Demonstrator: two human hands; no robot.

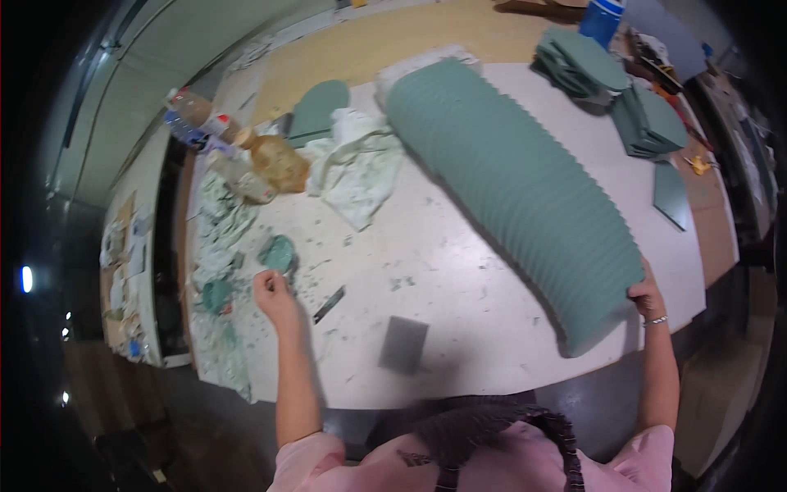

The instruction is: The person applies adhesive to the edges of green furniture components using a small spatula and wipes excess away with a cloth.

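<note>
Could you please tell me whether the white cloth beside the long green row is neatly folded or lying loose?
Lying loose: the white cloth is crumpled, with uneven creases and one corner stretched out across the tabletop.

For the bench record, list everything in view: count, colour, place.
Long row of overlapping pieces: one, green, right of centre
Stacked pieces: two stacks, green, upper right
Flat pieces: overlapping, count unclear, green, upper left
Angular piece: one, green, right edge
Container: one, blue, upper right
Bottles: at least three, amber and clear, upper left
Cloth: one, white, beside bottles
Dark strip: one, front left
Block: one, grey, front
Table: one, white, beneath
Left hand: one, bare, left
Right hand: one, bare, touching row's near end
</note>
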